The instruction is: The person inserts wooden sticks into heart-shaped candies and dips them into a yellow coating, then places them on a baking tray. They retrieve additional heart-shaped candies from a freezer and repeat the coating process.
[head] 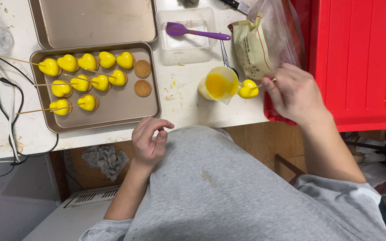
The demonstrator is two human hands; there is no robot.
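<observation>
- Presently, the right hand (293, 91) sits at about 3 o'clock in the head view, fingers pinched together on a thin wooden skewer (268, 81).
- Skewer carries a yellow-coated heart (248, 89) at its far end; the heart hangs just beside the rim of a small cup of yellow coating (217, 85), on the cup's 3 o'clock side. Whether they touch cannot be told.
- Cup stands on the white counter (179, 105), near centre, tilted somewhat toward the viewer.
- Left hand (148, 143) at about 7 o'clock from the cup, at the counter's near edge, just below the baking tray (150, 78). Fingers loosely curled, holding nothing; fingertips near the tray's near corner.
- Tray lies at 9 o'clock from the cup. It holds some ten coated yellow hearts (88, 62) in three rough rows, several with skewers sticking out toward 9 o'clock.
- Two bare round brown cookies (142, 78) lie at the rows' 3 o'clock end, one above the other, apart.
- Second, empty tray (94, 22) at 12 o'clock of the first, touching or nearly so.
- Clear plastic tub (186, 38) at 12 o'clock of the cup, with a purple spatula (193, 31) resting across it.
- Clear bag with a paper packet (264, 42) at 1 o'clock of the cup; red bin (362, 62) at far 3 o'clock.
- Grey shirt (228, 192) fills the 6 o'clock area.
</observation>
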